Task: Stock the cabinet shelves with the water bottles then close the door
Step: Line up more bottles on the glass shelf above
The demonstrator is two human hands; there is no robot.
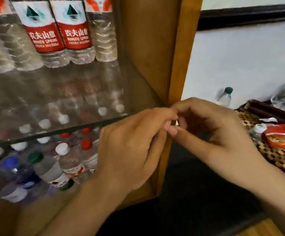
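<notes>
A wooden cabinet (pixel 177 48) fills the left of the head view. Red-labelled water bottles (pixel 60 31) stand on its upper glass shelf (pixel 53 132). More water bottles (pixel 63 160) with white, red, green and blue caps crowd the level below. My left hand (pixel 131 149) and my right hand (pixel 211 130) meet at the cabinet's right front post, fingers curled and fingertips touching. A small pale piece (pixel 176 123) shows between the right thumb and fingers. What the left fingers hold is hidden. Whether a door covers the shelves cannot be told.
To the right, a green-capped bottle (pixel 224 97) stands by the white wall. A woven mat (pixel 277 155) carries a white-capped bottle (pixel 258 130), a red packet (pixel 284 137) and dark sticks (pixel 271 109). A dark surface (pixel 197 193) lies under my hands.
</notes>
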